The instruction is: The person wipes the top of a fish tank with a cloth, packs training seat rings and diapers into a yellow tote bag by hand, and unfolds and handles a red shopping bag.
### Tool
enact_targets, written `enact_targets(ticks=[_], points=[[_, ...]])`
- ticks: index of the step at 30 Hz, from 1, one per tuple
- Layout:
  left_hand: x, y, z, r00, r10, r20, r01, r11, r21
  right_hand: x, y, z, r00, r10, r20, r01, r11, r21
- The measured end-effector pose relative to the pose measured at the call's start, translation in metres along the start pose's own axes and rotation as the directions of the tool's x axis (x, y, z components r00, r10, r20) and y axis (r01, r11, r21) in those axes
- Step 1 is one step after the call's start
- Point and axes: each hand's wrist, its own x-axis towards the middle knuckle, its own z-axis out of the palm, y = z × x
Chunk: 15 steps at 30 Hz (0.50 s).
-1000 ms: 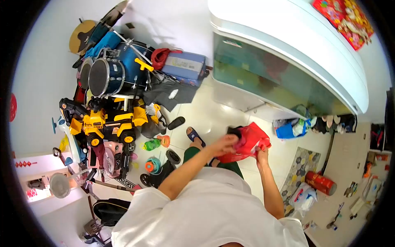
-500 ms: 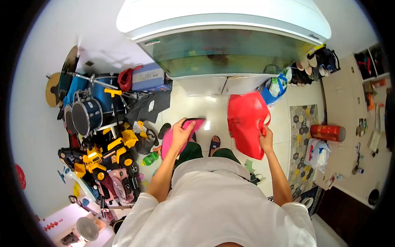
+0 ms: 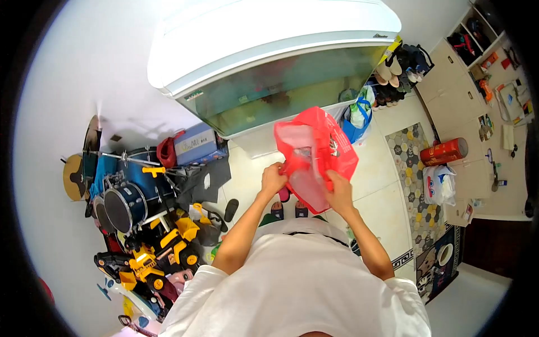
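A red plastic bag (image 3: pixel 343 147) is held up in front of me, its mouth spread so that the paler inside shows. My left hand (image 3: pixel 274 181) is closed at the bag's left edge. Just below those fingers a small part of a pink thing with a dark edge (image 3: pixel 284 194) shows; the rest is hidden, and I cannot tell whether the left hand still grips it. On the near right side, my right hand (image 3: pixel 340 194) pinches the bag's rim. My feet in dark sandals (image 3: pixel 301 211) are on the tiled floor beneath.
A fish tank (image 3: pixel 281 84) stands ahead. Drums (image 3: pixel 125 208) and yellow toy trucks (image 3: pixel 147 264) crowd the left, with a loose dark slipper (image 3: pixel 231 210) nearby. To the right are a patterned mat (image 3: pixel 409 163), a red cylinder (image 3: pixel 444 151), a white bag (image 3: pixel 439 185) and shoes (image 3: pixel 388 73).
The red bag has moved left to the middle and its mouth is spread. My left hand has come right to its edge; the pink thing is now mostly hidden. The view has turned.
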Motion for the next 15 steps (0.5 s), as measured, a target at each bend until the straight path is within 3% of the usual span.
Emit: enact_targets(ticks=[1, 2, 3, 4, 5, 8, 9, 11, 13, 15], points=[[0.0, -0.015, -0.009, 0.998, -0.034, -0.054, 0.03, 0.997, -0.073, -0.004, 0.019, 0.001, 0.97, -0.077, -0.232, 0.064, 0.996, -0.062], [0.002, -0.028, -0.022, 0.992, -0.072, -0.103, 0.056, 0.987, -0.148, 0.002, 0.03, -0.02, 0.964, 0.103, -0.246, -0.1, 0.995, 0.024], [0.002, -0.027, -0.043, 0.983, -0.179, -0.047, 0.165, 0.964, -0.206, 0.006, 0.039, -0.04, 0.928, 0.283, -0.241, -0.264, 0.958, 0.111], [-0.002, -0.024, -0.058, 0.959, -0.284, 0.02, 0.28, 0.926, -0.254, 0.002, 0.053, -0.041, 0.916, 0.332, -0.227, -0.316, 0.943, 0.102], [-0.008, -0.024, -0.053, 0.982, -0.056, -0.183, 0.018, 0.978, -0.206, -0.002, 0.07, -0.032, 0.9, 0.381, -0.213, -0.369, 0.925, 0.094], [-0.002, -0.018, -0.063, 0.999, -0.048, -0.019, 0.036, 0.913, -0.407, -0.006, 0.062, -0.033, 0.889, 0.453, -0.064, -0.444, 0.888, 0.117], [-0.002, -0.018, -0.068, 0.999, 0.028, -0.021, -0.032, 0.97, -0.242, -0.009, 0.051, -0.037, 0.883, 0.469, 0.004, -0.465, 0.875, 0.135], [-0.01, 0.0, -0.079, 1.0, -0.008, 0.004, 0.009, 0.963, -0.27, -0.013, 0.024, -0.043, 0.939, 0.157, -0.305, -0.202, 0.972, -0.122], [-0.018, 0.01, -0.086, 0.999, 0.019, -0.028, -0.026, 0.96, -0.278, -0.016, -0.02, -0.06, 0.915, -0.098, -0.391, -0.017, 0.96, -0.278], [-0.024, 0.017, -0.089, 0.993, 0.091, -0.075, -0.104, 0.975, -0.194, -0.014, -0.072, -0.08, 0.908, -0.227, -0.353, 0.134, 0.954, -0.269]])
